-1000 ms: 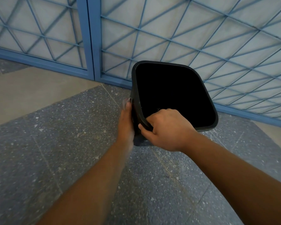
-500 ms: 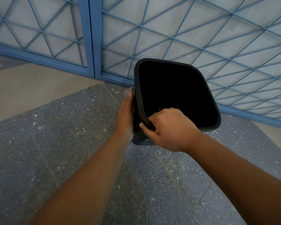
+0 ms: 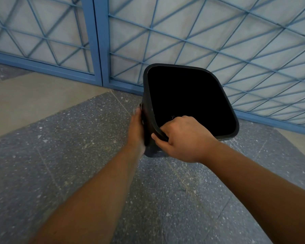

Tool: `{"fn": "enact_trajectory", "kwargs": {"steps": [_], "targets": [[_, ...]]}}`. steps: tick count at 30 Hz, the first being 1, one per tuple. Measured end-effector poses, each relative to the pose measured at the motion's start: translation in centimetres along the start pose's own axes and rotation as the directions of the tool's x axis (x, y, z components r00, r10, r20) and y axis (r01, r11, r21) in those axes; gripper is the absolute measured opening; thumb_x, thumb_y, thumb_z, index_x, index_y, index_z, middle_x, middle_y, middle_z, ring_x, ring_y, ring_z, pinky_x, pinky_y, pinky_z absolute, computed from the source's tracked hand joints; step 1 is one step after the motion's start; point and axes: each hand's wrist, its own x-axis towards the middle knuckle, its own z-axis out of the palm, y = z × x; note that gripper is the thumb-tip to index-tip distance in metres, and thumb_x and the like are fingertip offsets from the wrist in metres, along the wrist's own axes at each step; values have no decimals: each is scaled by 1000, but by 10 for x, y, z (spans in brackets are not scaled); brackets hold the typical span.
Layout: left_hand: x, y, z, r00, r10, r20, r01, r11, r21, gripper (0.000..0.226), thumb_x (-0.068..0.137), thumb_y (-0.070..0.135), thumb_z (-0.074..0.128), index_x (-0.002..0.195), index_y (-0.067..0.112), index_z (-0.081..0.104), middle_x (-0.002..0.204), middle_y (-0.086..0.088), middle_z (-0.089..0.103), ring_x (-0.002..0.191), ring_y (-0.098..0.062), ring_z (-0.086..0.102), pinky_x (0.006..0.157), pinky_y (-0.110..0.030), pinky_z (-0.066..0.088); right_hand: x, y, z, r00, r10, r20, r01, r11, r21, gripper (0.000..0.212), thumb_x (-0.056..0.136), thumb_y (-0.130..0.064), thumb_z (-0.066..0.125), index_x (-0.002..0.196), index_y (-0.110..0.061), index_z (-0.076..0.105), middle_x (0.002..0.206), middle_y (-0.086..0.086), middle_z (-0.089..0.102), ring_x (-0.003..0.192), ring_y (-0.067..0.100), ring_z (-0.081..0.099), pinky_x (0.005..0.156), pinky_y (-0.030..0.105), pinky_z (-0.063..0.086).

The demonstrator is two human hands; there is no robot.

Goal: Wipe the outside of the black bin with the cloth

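Head view, looking down: I've got the black bin point(image 3: 188, 103) just right of the frame's centre, tipped so its dark open mouth faces the camera, standing on the speckled grey floor point(image 3: 69, 164) close to the blue lattice gate point(image 3: 201, 41) that fills the top of the frame. My right hand point(image 3: 185, 140) grips the bin's near rim, fingers curled over the edge into the opening, thumb outside. My left hand point(image 3: 136, 131) lies flat along the bin's left outer wall, fingers straight and pressed against it; a cloth under that palm I cannot make out.
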Motion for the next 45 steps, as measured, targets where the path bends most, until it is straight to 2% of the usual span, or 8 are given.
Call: {"fn": "enact_trajectory", "kwargs": {"steps": [3, 8, 13, 19, 25, 32, 36, 45], "targets": [[-21, 1, 9, 987, 161, -21, -158, 981, 111, 61, 106, 58, 47, 140, 10, 63, 135, -16, 69, 129, -30, 66, 110, -44, 53, 1, 1, 2, 1000, -9, -4, 9, 1000, 7, 47, 97, -41, 39, 53, -26, 29, 50, -7, 37, 44, 7, 35, 50, 25, 32], [-21, -23, -6, 994, 109, -18, -106, 988, 114, 84, 86, 83, 52, 148, 27, 62, 144, -7, 68, 136, -24, 64, 121, -58, 44, 0, 2, 2, 1000, -9, 2, 9, 1000, -16, 47, 97, -43, 38, 53, -25, 31, 50, -7, 38, 44, 8, 37, 49, 24, 31], [-40, -12, 8, 974, 226, -30, -221, 969, 115, 64, 109, 54, 47, 161, 17, 44, 161, -11, 52, 150, -25, 50, 127, -50, 38, 1, 1, 2, 1000, -14, -4, 14, 1000, 0, 48, 96, -42, 39, 52, -26, 30, 49, -7, 37, 43, 7, 35, 47, 20, 29], [-47, -26, 0, 993, 105, -62, -102, 993, 55, 84, 91, 78, 52, 155, 23, 55, 153, -8, 62, 144, -24, 58, 124, -60, 38, 0, 2, 3, 1000, -18, -5, 18, 1000, -14, 47, 96, -43, 40, 52, -26, 30, 48, -8, 37, 42, 6, 35, 52, 26, 35], [-36, 34, 31, 951, 308, 20, -309, 945, 111, 57, 109, 53, 42, 158, 25, 50, 159, 1, 55, 149, -12, 51, 128, -45, 37, 1, 7, 6, 999, -47, -6, 47, 999, -11, 47, 94, -43, 42, 52, -26, 30, 46, -7, 34, 40, 7, 31, 47, 21, 26], [39, 18, 1, 990, 58, 132, -77, 986, 147, 73, 110, 62, 40, 142, 1, 62, 134, -18, 68, 128, -31, 63, 118, -50, 45, 1, 9, 9, 999, -36, -28, 35, 999, -40, 44, 93, -43, 44, 53, -23, 41, 44, -8, 32, 38, 6, 30, 46, 24, 30], [39, -40, -23, 999, -46, -29, 49, 991, 123, 86, 87, 86, 55, 140, 20, 64, 143, -20, 64, 137, -38, 59, 122, -63, 39, 2, 7, 7, 999, -34, -36, 33, 999, -13, 43, 92, -41, 47, 53, -26, 39, 44, -10, 31, 38, 5, 31, 47, 22, 32], [-65, -28, -12, 989, -13, -148, 62, 940, 334, 45, 117, 38, 33, 158, 26, 47, 140, 13, 52, 133, -8, 50, 108, -24, 40, 2, 3, 3, 1000, 16, 14, -17, 1000, 9, 47, 93, -48, 39, 54, -22, 43, 50, -4, 42, 45, 9, 39, 56, 29, 37]]}}
